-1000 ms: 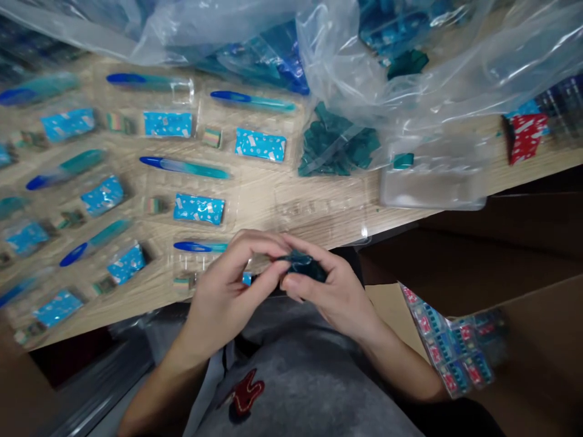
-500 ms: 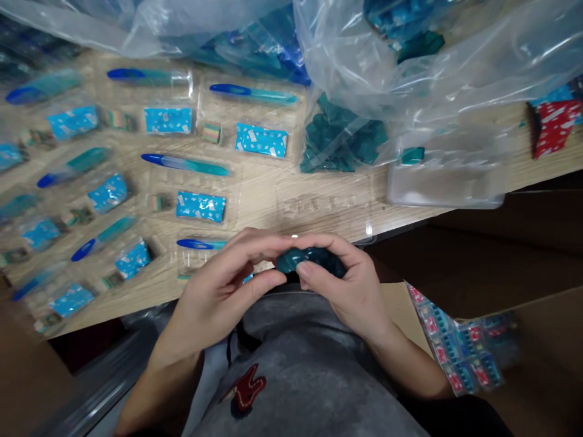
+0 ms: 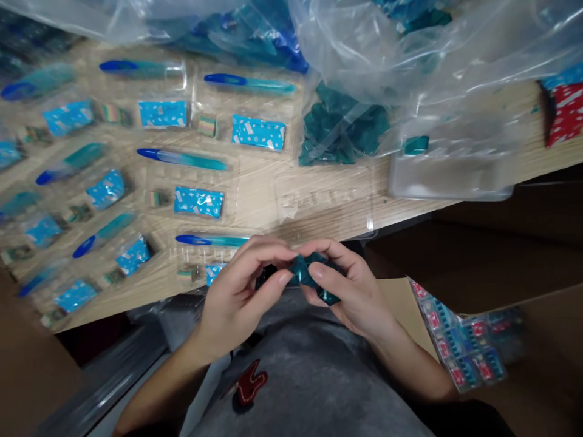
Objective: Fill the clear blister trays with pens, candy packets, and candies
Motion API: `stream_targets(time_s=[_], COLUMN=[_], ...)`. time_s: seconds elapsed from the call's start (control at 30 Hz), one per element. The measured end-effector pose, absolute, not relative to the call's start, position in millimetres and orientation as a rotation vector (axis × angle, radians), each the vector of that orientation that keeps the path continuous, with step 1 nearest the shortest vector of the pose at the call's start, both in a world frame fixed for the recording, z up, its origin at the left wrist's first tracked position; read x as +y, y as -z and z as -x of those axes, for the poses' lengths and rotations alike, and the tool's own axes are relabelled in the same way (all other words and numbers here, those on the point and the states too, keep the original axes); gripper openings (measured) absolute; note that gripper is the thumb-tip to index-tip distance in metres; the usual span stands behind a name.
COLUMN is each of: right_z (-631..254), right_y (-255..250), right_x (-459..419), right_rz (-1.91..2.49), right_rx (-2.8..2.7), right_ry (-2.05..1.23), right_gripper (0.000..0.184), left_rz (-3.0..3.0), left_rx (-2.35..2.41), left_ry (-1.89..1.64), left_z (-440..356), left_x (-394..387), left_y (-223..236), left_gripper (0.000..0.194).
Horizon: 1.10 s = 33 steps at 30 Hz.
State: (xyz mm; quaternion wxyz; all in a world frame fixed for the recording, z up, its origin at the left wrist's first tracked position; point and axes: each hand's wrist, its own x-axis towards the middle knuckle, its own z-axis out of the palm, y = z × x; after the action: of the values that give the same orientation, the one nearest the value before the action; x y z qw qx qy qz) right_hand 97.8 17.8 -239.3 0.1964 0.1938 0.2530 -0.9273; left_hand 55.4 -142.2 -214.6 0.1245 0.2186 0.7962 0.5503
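Observation:
In front of my body, my right hand (image 3: 348,282) is wrapped around several glossy dark teal pieces (image 3: 328,296), their full shape partly hidden by the fingers. With thumb and index fingertips, my left hand (image 3: 248,288) pinches the left end of a teal piece (image 3: 300,270) sticking out of the right hand. Just beyond the hands lies a clear plastic tray (image 3: 325,203) with moulded slots. To the left of it are trays, each with a blue-to-teal pen (image 3: 182,159), a blue patterned packet (image 3: 199,201) and a small striped block (image 3: 155,198).
A clear bag of teal pieces (image 3: 344,130) lies behind the tray. Right of it, a frosted container (image 3: 450,176) has one teal piece (image 3: 416,145) on it. A red packet (image 3: 566,112) is at far right. Below the table edge, a cardboard box (image 3: 401,303) holds filled packs (image 3: 460,346).
My hands have shifted slightly, and the right hand has turned the teal pieces so that one end points to my left fingertips. The camera view has tilted a little.

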Motion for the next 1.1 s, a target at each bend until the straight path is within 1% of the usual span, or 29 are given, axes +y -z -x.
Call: stream_targets(time_s=[0.1, 0.2, 0.27, 0.33, 0.43, 0.5, 0.6, 0.67, 0.73, 0.83, 0.97, 1.1], right_z=[-98.4, -101.0, -103.1, -104.4, -104.3, -103.5, -102.8, -103.1, -103.5, -103.9, -103.0, -101.7], right_y=[239.2, 238.3, 237.0, 234.7, 229.9, 227.4, 227.3, 229.8, 233.5, 240.8, 252.6, 261.3], right_x=[17.9, 18.7, 19.2, 19.7, 20.9, 21.8, 22.8, 24.2, 27.4, 35.9, 45.8, 46.8], right_rz=[-0.555, -0.568, -0.567, -0.542, -0.493, -0.453, -0.340, -0.292, -0.366, -0.606, -0.773, -0.799], right_rx=[0.771, 0.854, 0.946, 1.043, 1.243, 1.452, 1.807, 2.003, 2.137, 2.236, 2.301, 2.288], right_ry=[2.614, 2.601, 2.591, 2.589, 2.540, 2.482, 2.407, 2.346, 2.283, 2.192, 2.122, 2.087], right_gripper=[0.011, 0.010, 0.011, 0.011, 0.008, 0.007, 0.012, 0.016, 0.016, 0.009, 0.008, 0.008], left_rz=[-0.776, -0.936, -0.938, -0.858, -0.654, -0.579, -0.568, -0.565, -0.570, -0.666, -0.860, -0.948], left_rx=[2.422, 2.541, 2.584, 2.569, 2.418, 2.323, 2.263, 2.294, 2.427, 2.635, 2.626, 2.594], left_ry=[-1.497, -1.253, -1.188, -1.265, -1.471, -1.548, -1.549, -1.502, -1.406, -1.190, -1.017, -0.947], left_z=[-56.6, -56.7, -56.6, -57.0, -59.1, -61.2, -61.4, -55.2, -41.3, -11.3, 17.8, 21.3], left_x=[-143.5, -144.7, -144.9, -144.7, -144.5, -144.2, -144.6, -146.2, -148.8, -152.8, -152.5, -146.7], left_y=[210.5, 203.7, 201.2, 201.6, 204.9, 205.8, 205.0, 206.2, 212.1, 229.3, 248.9, 250.2], left_gripper=[0.034, 0.035, 0.037, 0.036, 0.024, 0.018, 0.014, 0.014, 0.018, 0.023, 0.024, 0.022])
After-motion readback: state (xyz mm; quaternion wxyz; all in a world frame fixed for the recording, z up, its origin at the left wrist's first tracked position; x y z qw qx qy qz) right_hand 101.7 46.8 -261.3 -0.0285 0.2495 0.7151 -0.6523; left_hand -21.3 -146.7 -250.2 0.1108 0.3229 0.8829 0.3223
